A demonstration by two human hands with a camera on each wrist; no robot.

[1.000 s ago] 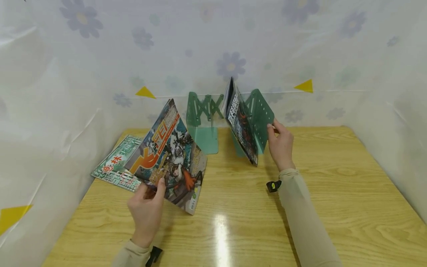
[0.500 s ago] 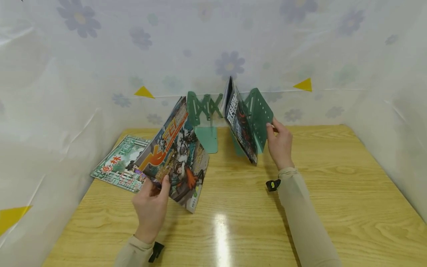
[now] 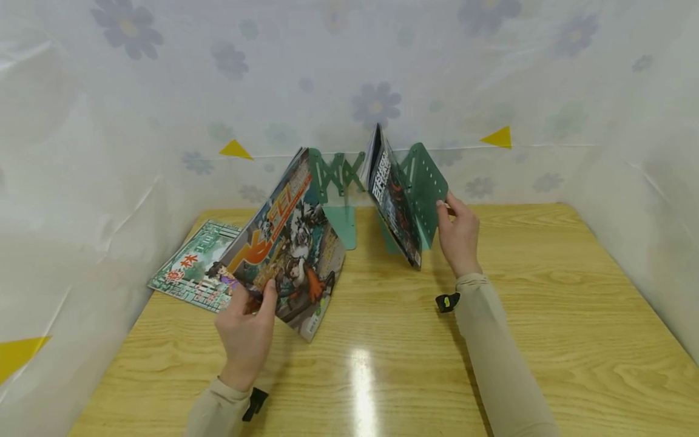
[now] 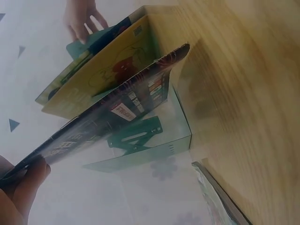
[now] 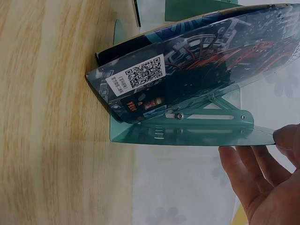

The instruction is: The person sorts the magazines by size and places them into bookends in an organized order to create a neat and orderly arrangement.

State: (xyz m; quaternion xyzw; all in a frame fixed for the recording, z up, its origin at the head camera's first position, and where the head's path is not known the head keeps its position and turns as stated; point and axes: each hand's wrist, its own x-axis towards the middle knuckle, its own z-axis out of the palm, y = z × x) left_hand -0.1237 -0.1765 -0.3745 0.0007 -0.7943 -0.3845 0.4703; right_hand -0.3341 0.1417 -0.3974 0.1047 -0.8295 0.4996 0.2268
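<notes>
Flower-printed sheeting [image 3: 306,67] rises behind a wood-grained worktop [image 3: 546,291]. Above the worktop, left of centre, a magazine with an orange title [image 3: 297,267] is held tilted. Its lower near edge is pinched by the left hand [image 3: 248,334]: the thumb lies on the cover, while most of the other fingers are hidden behind it. In the left wrist view that hand is cut off at the lower left corner. The magazine hides part of the left plate of a green bookend rack [image 3: 430,182]; whether the two touch, I cannot tell. At the rack's other end, the right hand [image 3: 460,240] pinches the edge of the right plate between thumb and fingers. Just inside that plate leans a dark magazine [image 3: 394,206], its upper part cut off in the right wrist view. A yellow cover [image 4: 110,79] shows beside it from the left wrist; how many issues stand there is hard to make out. Farther left, a green-and-white magazine [image 3: 191,270] lies flat, partly covered from the head view. Both sleeves [image 3: 505,358] run out of the bottom edge.
</notes>
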